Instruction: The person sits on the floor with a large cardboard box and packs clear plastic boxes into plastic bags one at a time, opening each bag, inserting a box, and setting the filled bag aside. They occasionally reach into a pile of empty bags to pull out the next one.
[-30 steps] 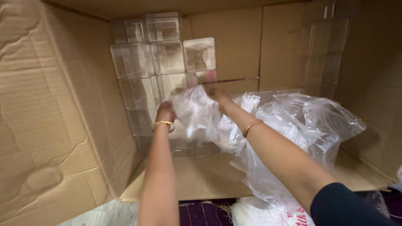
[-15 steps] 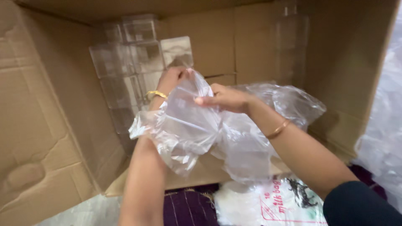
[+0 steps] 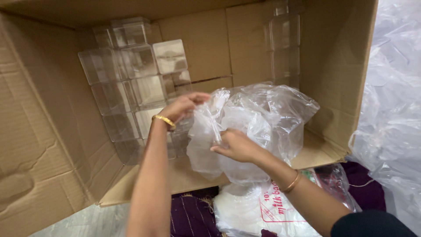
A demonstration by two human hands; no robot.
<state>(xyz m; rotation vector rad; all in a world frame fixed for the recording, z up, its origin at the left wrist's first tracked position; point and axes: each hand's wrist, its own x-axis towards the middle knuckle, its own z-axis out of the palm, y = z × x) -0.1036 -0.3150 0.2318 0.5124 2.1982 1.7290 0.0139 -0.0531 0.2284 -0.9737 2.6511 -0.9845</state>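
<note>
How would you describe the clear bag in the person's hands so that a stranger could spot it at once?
Start at the big cardboard box lying open on its side. In front of its opening, both hands grip a crumpled clear plastic bag: the left hand at its top edge, the right hand lower down. Unlike the rigid clear containers stacked inside, it is soft and wrinkled.

left hand point(image 3: 184, 106) raised, fingers pinched, right hand point(image 3: 237, 145) gripping

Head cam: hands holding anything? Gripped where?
Both hold one clear plastic bag in front of the cardboard box. The left hand pinches its upper left edge; the right hand grips its crumpled middle, lower down.
</note>
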